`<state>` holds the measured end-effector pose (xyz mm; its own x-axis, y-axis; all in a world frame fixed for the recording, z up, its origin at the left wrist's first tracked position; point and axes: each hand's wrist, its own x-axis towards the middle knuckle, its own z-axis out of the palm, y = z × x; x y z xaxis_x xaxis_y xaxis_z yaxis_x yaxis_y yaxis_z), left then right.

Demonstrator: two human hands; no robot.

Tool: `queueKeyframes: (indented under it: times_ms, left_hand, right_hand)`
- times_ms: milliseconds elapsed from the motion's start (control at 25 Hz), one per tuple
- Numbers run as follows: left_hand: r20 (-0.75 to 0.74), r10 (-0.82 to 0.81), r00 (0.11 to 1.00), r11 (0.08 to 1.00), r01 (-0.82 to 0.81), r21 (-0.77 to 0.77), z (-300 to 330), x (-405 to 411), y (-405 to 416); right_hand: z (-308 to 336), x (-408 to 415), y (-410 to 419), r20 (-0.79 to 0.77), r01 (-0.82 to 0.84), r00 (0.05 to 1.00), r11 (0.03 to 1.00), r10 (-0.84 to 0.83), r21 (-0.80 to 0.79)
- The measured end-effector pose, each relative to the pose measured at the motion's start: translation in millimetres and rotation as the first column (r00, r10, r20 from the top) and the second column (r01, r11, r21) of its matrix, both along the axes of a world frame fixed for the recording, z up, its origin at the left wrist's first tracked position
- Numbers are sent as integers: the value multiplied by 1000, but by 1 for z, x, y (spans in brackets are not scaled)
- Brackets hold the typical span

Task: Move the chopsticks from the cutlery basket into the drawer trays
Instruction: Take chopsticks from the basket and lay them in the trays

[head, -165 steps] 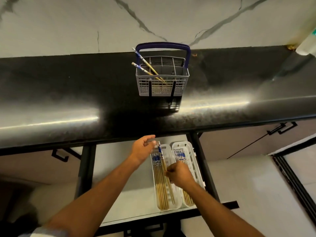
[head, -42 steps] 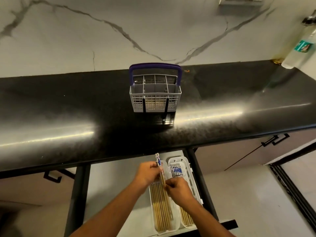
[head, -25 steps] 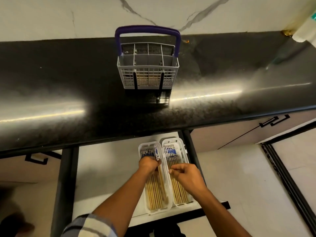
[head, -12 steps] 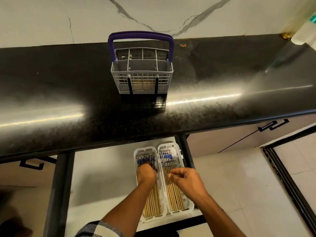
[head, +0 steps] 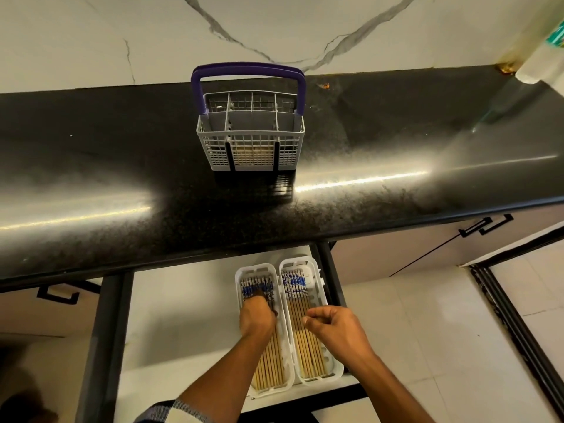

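The grey cutlery basket (head: 252,154) with a purple handle stands on the black counter; no chopsticks show above its rim. Below, in the open drawer (head: 183,315), two white trays lie side by side. The left tray (head: 239,274) holds a row of bamboo chopsticks (head: 270,367) with blue-patterned tops. My left hand (head: 257,315) rests on them, fingers reaching forward and down onto the sticks. The right tray (head: 316,265) holds another row of chopsticks (head: 308,355). My right hand (head: 337,329) hovers over it, fingers loosely curled, holding nothing.
The glossy black counter (head: 396,141) overhangs the drawer's back. Dark drawer rails (head: 334,279) flank the trays. A white bottle (head: 546,53) stands at the counter's far right corner. Cabinet doors with black handles (head: 485,227) sit to the right, above a tiled floor.
My left hand laid the last chopsticks into the left tray and slid forward over them. My right hand let go and drew back slightly. The basket now shows no chopsticks.
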<state>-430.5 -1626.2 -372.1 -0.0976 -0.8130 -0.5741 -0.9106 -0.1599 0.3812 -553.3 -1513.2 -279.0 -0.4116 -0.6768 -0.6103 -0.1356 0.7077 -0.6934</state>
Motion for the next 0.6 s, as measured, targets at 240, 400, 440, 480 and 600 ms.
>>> queueKeyframes:
  times_ms: [240,400,440,480,600]
  left_hand:
    - [235,-494,837,815,540,-212,4,6,13]
    - [351,-663,661,670,733,-115,7,13,14]
    - [359,-676,643,664,743,-81,6,15,14]
    - [367,-684,630,659,750,-59,5,17,13]
    - [399,-688,606,651,759,-30,5,22,13]
  right_hand:
    - [0,3,0,-7,6,1000,1000,-6,-2]
    - [1,3,2,-13,3,1000,1000,-3,0]
    - [1,3,2,-18,2,1000,1000,-2,1]
    - [2,3,2,-22,-2,1000,1000,2,1]
    - [4,7,1,-27,-19,999,1000,19,2]
